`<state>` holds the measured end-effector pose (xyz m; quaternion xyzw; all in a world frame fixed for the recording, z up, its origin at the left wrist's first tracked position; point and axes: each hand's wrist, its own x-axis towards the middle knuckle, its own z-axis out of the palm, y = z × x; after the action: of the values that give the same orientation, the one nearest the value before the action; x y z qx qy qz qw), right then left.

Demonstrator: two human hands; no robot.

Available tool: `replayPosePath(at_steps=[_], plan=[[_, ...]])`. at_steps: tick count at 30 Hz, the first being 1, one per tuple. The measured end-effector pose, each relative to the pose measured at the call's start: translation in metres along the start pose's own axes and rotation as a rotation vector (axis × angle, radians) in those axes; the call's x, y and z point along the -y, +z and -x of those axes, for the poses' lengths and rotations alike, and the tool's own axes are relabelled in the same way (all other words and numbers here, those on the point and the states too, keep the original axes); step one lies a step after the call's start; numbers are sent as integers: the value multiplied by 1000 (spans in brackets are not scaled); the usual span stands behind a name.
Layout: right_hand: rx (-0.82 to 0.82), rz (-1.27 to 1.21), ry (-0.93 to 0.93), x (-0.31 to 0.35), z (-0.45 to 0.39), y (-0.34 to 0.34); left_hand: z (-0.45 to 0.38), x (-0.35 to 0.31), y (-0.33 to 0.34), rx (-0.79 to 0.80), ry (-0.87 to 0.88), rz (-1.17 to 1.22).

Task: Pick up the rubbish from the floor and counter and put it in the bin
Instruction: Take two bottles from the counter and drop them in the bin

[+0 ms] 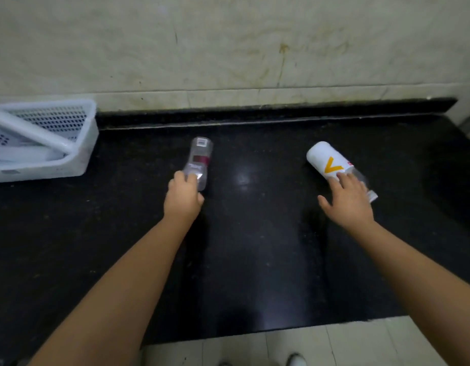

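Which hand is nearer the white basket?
Left. The left hand grips a clear bottle mid-counter, right of the basket. The right hand lies farther right, on the white bottle.

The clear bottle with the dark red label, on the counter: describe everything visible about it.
The clear bottle with the dark red label looks like thin transparent plastic and appears empty. It lies on its side on the black counter, one end toward the wall, the other toward the person. A dark red band wraps its middle, and a small pale patch shows near the far end. The near end looks pinched or crumpled. The left hand is closed around that near end. Nothing else touches it.
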<state>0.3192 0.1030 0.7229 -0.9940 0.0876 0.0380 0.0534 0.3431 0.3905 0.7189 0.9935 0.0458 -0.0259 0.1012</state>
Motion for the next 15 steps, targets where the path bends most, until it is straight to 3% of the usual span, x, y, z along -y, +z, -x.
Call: replayPosePath(at_steps=[4, 7, 11, 15], plan=[[37, -29, 188, -60, -7, -3, -12, -91, -1, -15, 289, -13], [129, -266, 268, -86, -19, 5, -7, -143, 2, -124, 492, -22], [92, -556, 284, -97, -36, 3, -20, -184, -8, -165, 646, -44], [-39, -521, 157, -120, -51, -38, -37, -230, -25, -203, 719, -86]])
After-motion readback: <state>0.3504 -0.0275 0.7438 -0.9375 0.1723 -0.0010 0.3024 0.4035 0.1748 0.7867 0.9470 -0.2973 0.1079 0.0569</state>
